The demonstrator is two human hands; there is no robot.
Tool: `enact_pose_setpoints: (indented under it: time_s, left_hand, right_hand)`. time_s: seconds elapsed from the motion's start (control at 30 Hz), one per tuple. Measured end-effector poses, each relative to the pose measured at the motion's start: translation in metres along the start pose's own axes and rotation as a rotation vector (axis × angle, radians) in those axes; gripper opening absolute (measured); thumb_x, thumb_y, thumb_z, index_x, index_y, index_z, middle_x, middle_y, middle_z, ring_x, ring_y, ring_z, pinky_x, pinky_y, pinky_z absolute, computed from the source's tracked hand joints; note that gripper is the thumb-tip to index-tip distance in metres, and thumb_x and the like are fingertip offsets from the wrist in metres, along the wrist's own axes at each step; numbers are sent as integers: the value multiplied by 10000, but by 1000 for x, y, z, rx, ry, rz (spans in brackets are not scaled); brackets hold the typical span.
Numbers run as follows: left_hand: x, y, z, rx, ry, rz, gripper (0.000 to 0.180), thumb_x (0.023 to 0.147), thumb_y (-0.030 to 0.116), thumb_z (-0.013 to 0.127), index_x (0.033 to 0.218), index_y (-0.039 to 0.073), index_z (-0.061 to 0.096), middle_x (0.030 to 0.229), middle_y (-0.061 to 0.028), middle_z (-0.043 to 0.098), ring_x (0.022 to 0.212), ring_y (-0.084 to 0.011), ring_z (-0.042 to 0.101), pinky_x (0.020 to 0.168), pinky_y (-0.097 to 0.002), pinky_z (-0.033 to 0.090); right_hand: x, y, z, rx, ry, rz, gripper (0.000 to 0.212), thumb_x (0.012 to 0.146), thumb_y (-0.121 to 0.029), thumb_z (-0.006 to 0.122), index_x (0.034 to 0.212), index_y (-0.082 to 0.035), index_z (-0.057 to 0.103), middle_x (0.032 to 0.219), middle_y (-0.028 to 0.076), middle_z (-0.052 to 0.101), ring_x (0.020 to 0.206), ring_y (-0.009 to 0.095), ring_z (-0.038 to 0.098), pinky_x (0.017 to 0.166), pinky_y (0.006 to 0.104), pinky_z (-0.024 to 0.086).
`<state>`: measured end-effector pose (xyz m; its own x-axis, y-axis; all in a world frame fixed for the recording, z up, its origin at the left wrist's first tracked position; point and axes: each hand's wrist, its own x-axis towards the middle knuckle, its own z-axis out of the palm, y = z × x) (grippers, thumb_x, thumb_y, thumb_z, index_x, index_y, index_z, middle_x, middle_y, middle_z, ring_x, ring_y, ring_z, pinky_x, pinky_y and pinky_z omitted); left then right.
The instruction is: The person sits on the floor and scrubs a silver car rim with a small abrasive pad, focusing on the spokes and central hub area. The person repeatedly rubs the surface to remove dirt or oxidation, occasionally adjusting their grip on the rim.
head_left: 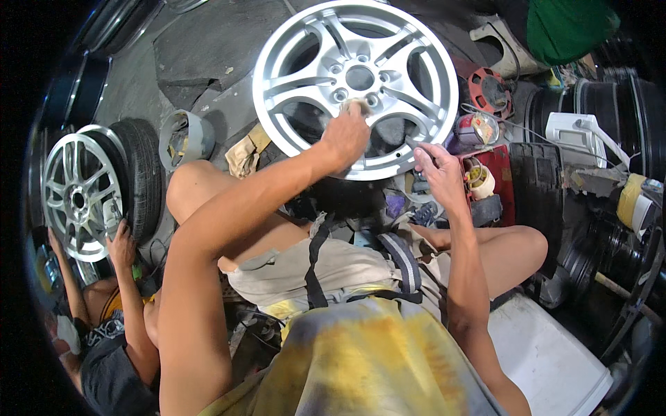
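Lying beneath the left grip (347,137) is a silver wheel (381,89).

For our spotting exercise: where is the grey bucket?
The grey bucket is left of the large silver wheel in the head view, between the black tyre and crumpled tan cloth.

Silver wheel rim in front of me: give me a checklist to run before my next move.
1. Left hand holding the pale pad at the hub of the silver wheel rim: ok.
2. Right hand at the rim's lower right edge: ok.
3. Right hand's grip firm: cannot tell.
4. Rim supported underneath: cannot tell, hidden.
5. Right side uncluttered: not ok, a round container sits close by.
6. Co-worker's hands away from this rim: ok.
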<state>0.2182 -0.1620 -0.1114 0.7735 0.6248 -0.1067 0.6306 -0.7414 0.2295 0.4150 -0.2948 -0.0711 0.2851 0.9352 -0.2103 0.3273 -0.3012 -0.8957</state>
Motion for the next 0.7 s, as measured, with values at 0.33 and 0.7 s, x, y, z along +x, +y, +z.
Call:
enact_pose_setpoints:
  time_s: [0.33, 0.7]
  left_hand:
    - [-21, -59, -141, -192, -591, -227, 384, 804, 291, 575, 950, -24, 738, 921, -274, 708, 869, -388, 711, 799, -440, 557]
    - [-52, -149, -176, -473, 71, -337, 447, 835, 338, 515, 856, -70, 696, 748, -256, 678, 748, -403, 689, 765, -465, 530]
  right_hand:
    - [71, -34, 105, -528, 141, -246, 248, 900, -207, 618, 984, -5, 737, 897, 215, 640, 840, 384, 649, 768, 472, 502]
    - [100, -42, 135, -820, -86, 98, 239, 889, -179, 578, 911, -10, 745, 979, 245, 704, 958, 433, 670, 860, 498, 522]
